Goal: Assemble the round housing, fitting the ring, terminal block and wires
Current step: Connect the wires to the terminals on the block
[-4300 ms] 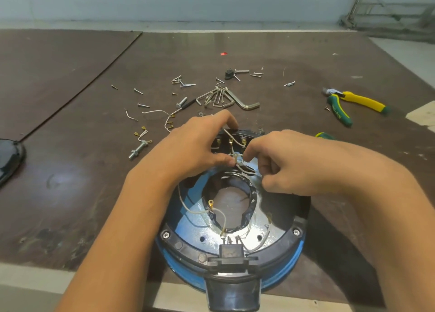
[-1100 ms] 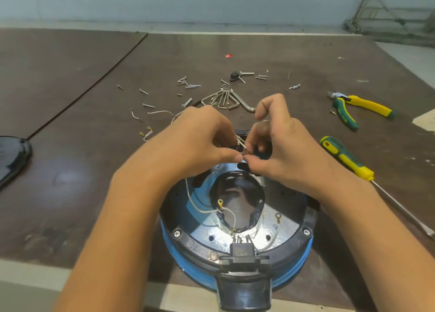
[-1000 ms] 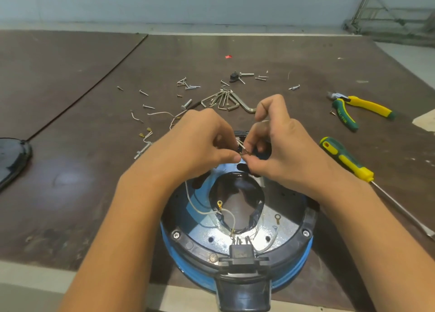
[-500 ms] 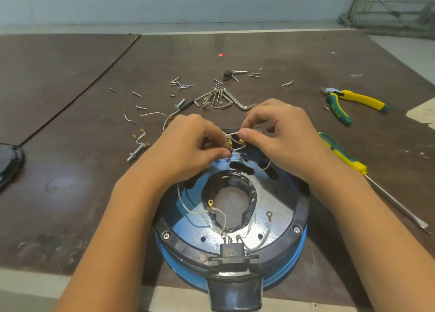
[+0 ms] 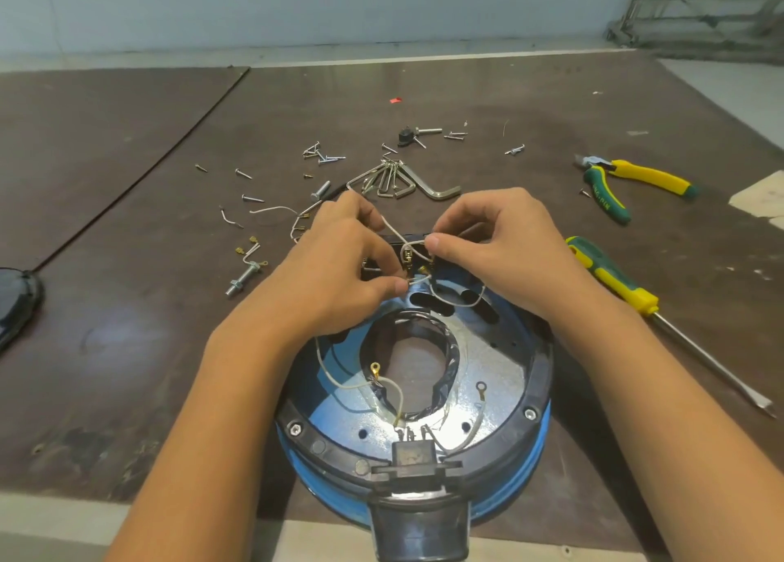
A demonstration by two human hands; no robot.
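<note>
The round blue housing (image 5: 500,375) lies near the table's front edge, with a black rim and a dark ring (image 5: 449,362) around its central hole. A black terminal block (image 5: 413,249) sits at its far edge, partly hidden by my fingers. My left hand (image 5: 335,277) pinches a thin white wire (image 5: 392,228) at the block. My right hand (image 5: 496,251) pinches another loop of white wire (image 5: 462,304) just right of it. More wires with yellow ring lugs (image 5: 480,387) lie loose on the plate. A black connector (image 5: 413,455) sits at the near rim.
Loose screws (image 5: 324,158), hex keys (image 5: 403,181) and spare wire pieces (image 5: 271,211) lie scattered behind the housing. A yellow-green screwdriver (image 5: 615,283) and pliers (image 5: 628,181) lie to the right. A bolt (image 5: 244,275) and a dark cover (image 5: 17,302) are at the left.
Both hands have shifted slightly away from me along the terminal block and pulled the wires up into loops. The housing has stayed in place.
</note>
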